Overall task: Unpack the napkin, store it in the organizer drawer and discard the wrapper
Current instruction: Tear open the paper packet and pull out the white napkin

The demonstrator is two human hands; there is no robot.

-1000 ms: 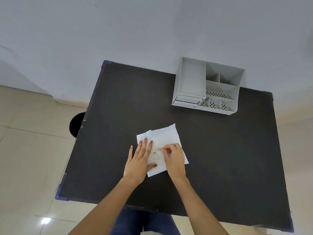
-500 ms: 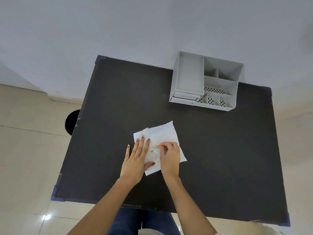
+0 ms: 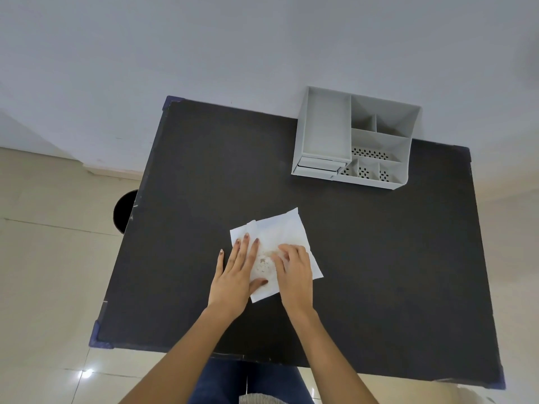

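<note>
My left hand (image 3: 237, 274) lies flat with fingers spread on the left part of the white napkin packet (image 3: 275, 252), pressing it to the black bench (image 3: 379, 272) just below the middle of the frame. My right hand (image 3: 294, 271) rests on the packet's right half, its grip curled together on the wrapper near the faint round print (whether it has truly pinched a flap I cannot tell, as the knuckles cover it). The grey organizer (image 3: 354, 141) stands well apart at the upper right of the bench, its drawer (image 3: 319, 166) at the lower left corner. A dark round bin (image 3: 124, 211) shows on the floor at the bench's left edge.
</note>
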